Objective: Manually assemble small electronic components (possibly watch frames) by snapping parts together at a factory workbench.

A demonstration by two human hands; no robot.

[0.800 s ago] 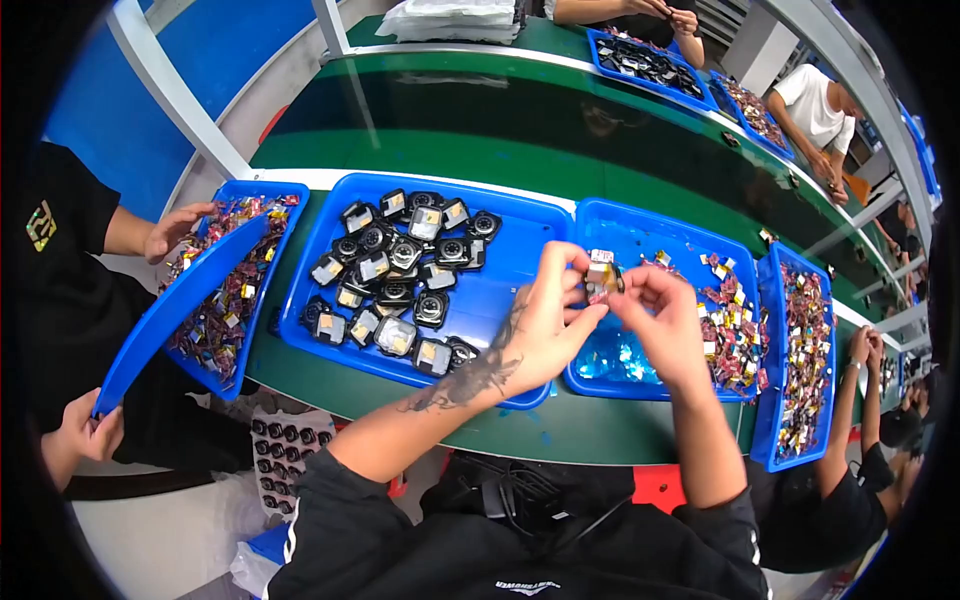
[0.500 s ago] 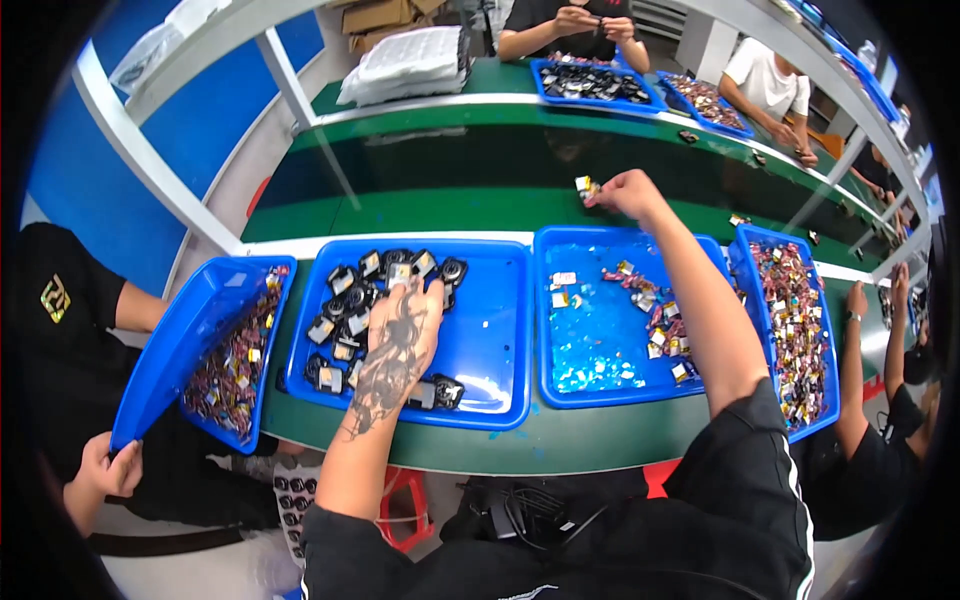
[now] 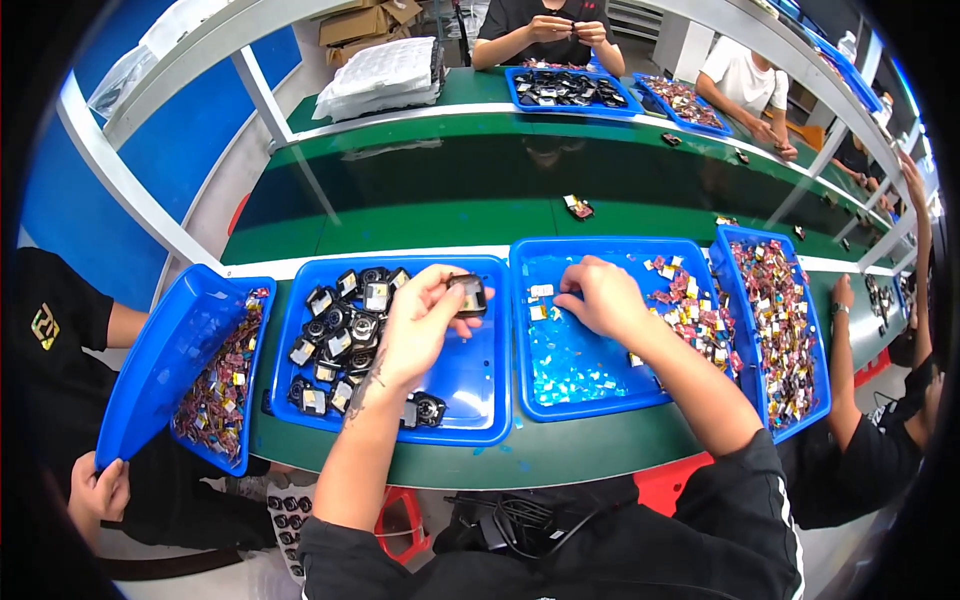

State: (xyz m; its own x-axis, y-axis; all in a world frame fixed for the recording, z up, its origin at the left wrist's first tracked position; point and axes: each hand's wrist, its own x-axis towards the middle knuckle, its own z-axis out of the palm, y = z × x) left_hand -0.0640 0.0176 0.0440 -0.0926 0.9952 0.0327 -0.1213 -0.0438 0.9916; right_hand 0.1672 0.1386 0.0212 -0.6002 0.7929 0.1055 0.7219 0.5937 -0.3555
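Observation:
My left hand (image 3: 420, 325) holds a small dark round-cornered part (image 3: 468, 294) above the left blue tray (image 3: 478, 395), which holds several black and silver parts (image 3: 340, 335). My right hand (image 3: 600, 297) rests in the middle blue tray (image 3: 560, 400), fingertips pinching at a small yellow-and-white piece (image 3: 540, 310) near the tray's far left corner. Small colourful pieces (image 3: 690, 310) lie heaped at that tray's right side. A finished part (image 3: 578, 207) lies on the green belt beyond the trays.
A person on my left tilts a blue tray (image 3: 165, 365) of small colourful pieces. A further blue tray (image 3: 780, 330) full of pieces stands at the right, beside another person's arm (image 3: 850, 380). Across the belt, people work over more trays (image 3: 565, 90). White stacked sheets (image 3: 380, 75) lie far left.
My right hand has come back from the green belt, leaving a part there, and now reaches into the middle tray. My left hand has lifted a dark part out of the left tray.

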